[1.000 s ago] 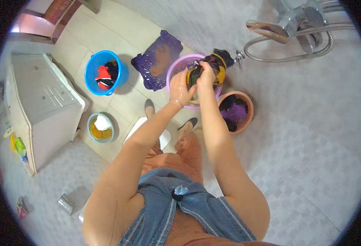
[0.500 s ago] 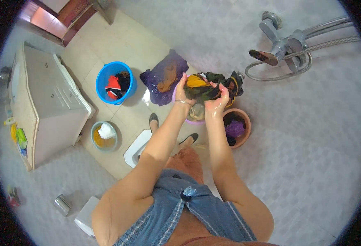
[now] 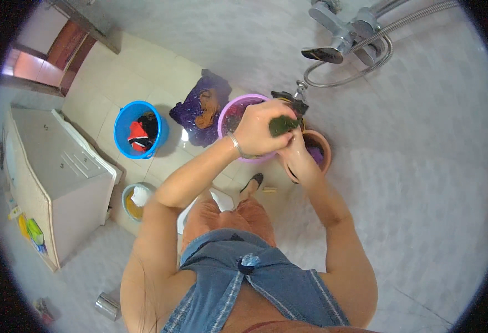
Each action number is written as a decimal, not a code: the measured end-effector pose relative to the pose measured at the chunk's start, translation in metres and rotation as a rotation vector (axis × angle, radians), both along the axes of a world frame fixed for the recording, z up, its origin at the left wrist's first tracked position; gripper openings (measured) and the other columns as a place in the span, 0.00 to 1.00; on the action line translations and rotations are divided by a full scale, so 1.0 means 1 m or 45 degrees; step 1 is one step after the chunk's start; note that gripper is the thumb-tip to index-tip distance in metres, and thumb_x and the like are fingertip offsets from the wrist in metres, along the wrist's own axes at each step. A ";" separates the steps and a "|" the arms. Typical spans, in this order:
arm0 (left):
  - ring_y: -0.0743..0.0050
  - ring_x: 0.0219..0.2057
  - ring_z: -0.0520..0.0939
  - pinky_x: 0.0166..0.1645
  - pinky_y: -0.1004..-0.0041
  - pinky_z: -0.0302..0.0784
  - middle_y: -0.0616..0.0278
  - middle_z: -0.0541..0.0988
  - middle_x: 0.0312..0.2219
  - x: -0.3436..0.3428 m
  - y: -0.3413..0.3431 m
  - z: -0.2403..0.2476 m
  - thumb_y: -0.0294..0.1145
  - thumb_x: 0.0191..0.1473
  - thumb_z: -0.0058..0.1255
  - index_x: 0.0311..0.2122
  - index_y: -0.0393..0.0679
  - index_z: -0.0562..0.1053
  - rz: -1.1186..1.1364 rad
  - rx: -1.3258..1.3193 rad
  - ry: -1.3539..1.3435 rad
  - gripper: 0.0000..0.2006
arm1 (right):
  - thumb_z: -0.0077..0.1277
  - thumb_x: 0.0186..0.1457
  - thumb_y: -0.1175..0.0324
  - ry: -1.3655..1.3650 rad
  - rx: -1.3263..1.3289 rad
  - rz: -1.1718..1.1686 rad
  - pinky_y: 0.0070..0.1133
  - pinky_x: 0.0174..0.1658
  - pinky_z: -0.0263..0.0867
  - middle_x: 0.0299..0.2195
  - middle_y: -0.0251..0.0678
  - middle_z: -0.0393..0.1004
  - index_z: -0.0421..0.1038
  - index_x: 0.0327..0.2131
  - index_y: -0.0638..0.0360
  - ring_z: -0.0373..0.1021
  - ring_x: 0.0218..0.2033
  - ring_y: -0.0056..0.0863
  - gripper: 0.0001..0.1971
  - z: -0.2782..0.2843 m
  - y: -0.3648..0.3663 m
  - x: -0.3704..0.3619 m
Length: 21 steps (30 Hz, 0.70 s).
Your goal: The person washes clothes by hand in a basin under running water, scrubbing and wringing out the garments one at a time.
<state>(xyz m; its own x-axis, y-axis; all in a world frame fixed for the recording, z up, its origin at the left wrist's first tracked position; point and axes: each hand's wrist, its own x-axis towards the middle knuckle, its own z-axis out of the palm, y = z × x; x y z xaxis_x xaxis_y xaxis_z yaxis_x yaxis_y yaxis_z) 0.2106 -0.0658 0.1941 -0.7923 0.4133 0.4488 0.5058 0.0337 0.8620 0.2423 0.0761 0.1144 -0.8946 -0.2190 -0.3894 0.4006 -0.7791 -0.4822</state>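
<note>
A wet dark green garment (image 3: 281, 126) is bunched between my two hands, its dark, yellow-edged end hanging past them toward the wall. My left hand (image 3: 257, 129) wraps over it from the left, its wrist wearing a silver bangle. Close against it, my right hand (image 3: 295, 151) grips the same bundle, with its fingers partly hidden. Below the hands stands a pink-purple basin (image 3: 220, 126) with wet things inside, largely covered by my left hand. Just right of it is an orange-brown tub (image 3: 327, 151) holding purple cloth (image 3: 315, 153).
Purple cloth (image 3: 184, 115) with a brown cloth (image 3: 208, 108) lies on the tiles. A blue bucket (image 3: 163, 133) contains red and black clothes. A small pale tub (image 3: 125, 204) holds white cloth. A cabinet (image 3: 83, 194) stands left; a wall tap (image 3: 341, 41) with hose is upper right.
The garment was spread between my hands and is now gathered into a tight bundle. My left hand has turned over it and moved closer to my right. The view has shifted.
</note>
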 end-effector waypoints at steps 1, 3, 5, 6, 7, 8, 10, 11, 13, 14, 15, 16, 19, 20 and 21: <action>0.59 0.34 0.74 0.39 0.71 0.68 0.49 0.72 0.31 0.002 0.002 0.005 0.30 0.27 0.53 0.29 0.41 0.69 -0.057 -0.009 0.153 0.16 | 0.42 0.47 0.61 0.121 -0.065 0.020 0.20 0.43 0.60 0.35 0.33 0.65 0.63 0.37 0.56 0.62 0.39 0.23 0.14 0.007 0.002 0.005; 0.57 0.35 0.74 0.37 0.69 0.70 0.50 0.72 0.33 0.013 0.004 0.017 0.29 0.26 0.52 0.25 0.43 0.69 -0.132 -0.076 0.194 0.13 | 0.43 0.46 0.61 0.230 0.194 0.084 0.20 0.41 0.60 0.34 0.33 0.66 0.63 0.36 0.57 0.63 0.38 0.23 0.14 0.034 0.006 0.007; 0.57 0.33 0.73 0.34 0.68 0.70 0.53 0.71 0.32 0.020 0.012 0.017 0.28 0.25 0.51 0.23 0.44 0.68 -0.183 -0.056 0.376 0.11 | 0.45 0.44 0.61 0.447 0.688 0.241 0.19 0.38 0.62 0.32 0.33 0.67 0.64 0.34 0.59 0.64 0.35 0.22 0.14 0.067 0.008 0.009; 0.57 0.33 0.73 0.34 0.68 0.70 0.53 0.71 0.32 0.024 0.016 0.020 0.28 0.25 0.51 0.23 0.44 0.68 -0.198 -0.047 0.362 0.11 | 0.46 0.43 0.61 0.550 0.934 0.316 0.19 0.37 0.62 0.31 0.33 0.67 0.65 0.33 0.60 0.64 0.34 0.21 0.14 0.081 0.010 0.011; 0.57 0.32 0.73 0.33 0.68 0.70 0.54 0.70 0.31 0.027 0.018 0.027 0.28 0.25 0.52 0.23 0.44 0.68 -0.275 -0.042 0.463 0.12 | 0.47 0.42 0.61 0.656 1.176 0.414 0.19 0.35 0.63 0.30 0.34 0.68 0.65 0.31 0.60 0.65 0.32 0.21 0.14 0.093 0.010 0.010; 0.58 0.32 0.72 0.32 0.67 0.70 0.55 0.70 0.29 0.031 0.019 0.029 0.29 0.24 0.52 0.23 0.44 0.68 -0.349 -0.036 0.562 0.12 | 0.49 0.42 0.61 0.760 1.417 0.518 0.18 0.34 0.63 0.29 0.34 0.68 0.66 0.30 0.61 0.65 0.31 0.21 0.14 0.101 0.011 0.009; 0.59 0.29 0.70 0.30 0.68 0.68 0.55 0.69 0.28 0.038 0.018 0.027 0.33 0.26 0.50 0.23 0.44 0.68 -0.393 -0.108 0.636 0.12 | 0.49 0.40 0.63 0.211 1.103 0.742 0.17 0.30 0.63 0.25 0.33 0.69 0.67 0.27 0.61 0.65 0.27 0.19 0.12 0.105 0.009 -0.012; 0.60 0.28 0.69 0.30 0.69 0.67 0.56 0.68 0.27 0.040 0.020 0.027 0.35 0.27 0.49 0.22 0.45 0.67 -0.493 -0.158 0.719 0.11 | 0.50 0.39 0.64 -0.340 0.773 0.887 0.15 0.27 0.62 0.21 0.31 0.69 0.67 0.25 0.60 0.65 0.23 0.18 0.10 0.107 0.009 -0.017; 0.64 0.26 0.67 0.30 0.70 0.65 0.59 0.66 0.25 0.045 0.025 0.023 0.39 0.30 0.44 0.19 0.47 0.66 -0.568 -0.263 0.888 0.09 | 0.50 0.39 0.67 -0.379 0.871 0.894 0.15 0.23 0.59 0.17 0.30 0.66 0.66 0.21 0.58 0.63 0.18 0.18 0.07 0.117 -0.003 -0.020; 0.64 0.26 0.67 0.30 0.70 0.65 0.59 0.66 0.25 0.047 0.028 0.019 0.39 0.30 0.44 0.19 0.47 0.66 -0.558 -0.259 0.868 0.09 | 0.49 0.39 0.69 -0.399 0.968 0.888 0.15 0.20 0.57 0.13 0.28 0.64 0.64 0.17 0.56 0.60 0.14 0.18 0.06 0.118 -0.008 -0.020; 0.65 0.26 0.68 0.30 0.69 0.65 0.61 0.66 0.23 0.049 0.030 0.017 0.38 0.31 0.44 0.19 0.47 0.65 -0.546 -0.261 0.985 0.08 | 0.50 0.37 0.70 -0.388 0.904 0.871 0.14 0.19 0.57 0.14 0.28 0.64 0.65 0.19 0.57 0.61 0.14 0.18 0.05 0.110 -0.005 -0.020; 0.66 0.25 0.69 0.31 0.68 0.66 0.63 0.66 0.21 0.051 0.032 0.014 0.36 0.32 0.44 0.19 0.47 0.64 -0.533 -0.263 1.102 0.06 | 0.50 0.37 0.70 -0.402 0.904 0.876 0.14 0.19 0.57 0.14 0.28 0.64 0.65 0.19 0.57 0.61 0.14 0.18 0.05 0.106 -0.005 -0.020; 0.61 0.29 0.70 0.35 0.64 0.66 0.63 0.67 0.23 0.059 0.034 0.002 0.36 0.35 0.44 0.19 0.48 0.65 -0.531 -0.391 1.213 0.06 | 0.52 0.34 0.70 -0.235 1.083 0.938 0.14 0.20 0.58 0.14 0.28 0.65 0.66 0.21 0.58 0.62 0.14 0.17 0.07 0.105 -0.014 -0.019; 0.61 0.29 0.70 0.35 0.64 0.66 0.63 0.67 0.23 0.060 0.035 -0.003 0.36 0.35 0.44 0.19 0.48 0.65 -0.527 -0.392 1.204 0.06 | 0.53 0.33 0.70 -0.224 1.155 0.911 0.14 0.20 0.58 0.15 0.28 0.65 0.66 0.23 0.59 0.62 0.15 0.17 0.09 0.111 -0.021 -0.019; 0.64 0.27 0.70 0.33 0.64 0.66 0.64 0.67 0.22 0.060 0.038 -0.008 0.37 0.34 0.43 0.18 0.48 0.64 -0.502 -0.377 1.239 0.06 | 0.54 0.32 0.70 -0.211 1.231 0.878 0.14 0.21 0.58 0.15 0.28 0.66 0.66 0.24 0.59 0.62 0.15 0.17 0.11 0.114 -0.025 -0.019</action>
<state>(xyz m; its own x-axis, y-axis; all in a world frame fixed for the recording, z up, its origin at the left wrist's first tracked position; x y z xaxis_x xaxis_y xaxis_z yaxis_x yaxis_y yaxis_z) 0.2710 -0.0275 0.1857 0.0606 0.7552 0.6526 0.9876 -0.1404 0.0708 0.2235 0.0513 0.2286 -0.6271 -0.1861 -0.7564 0.7039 0.2806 -0.6526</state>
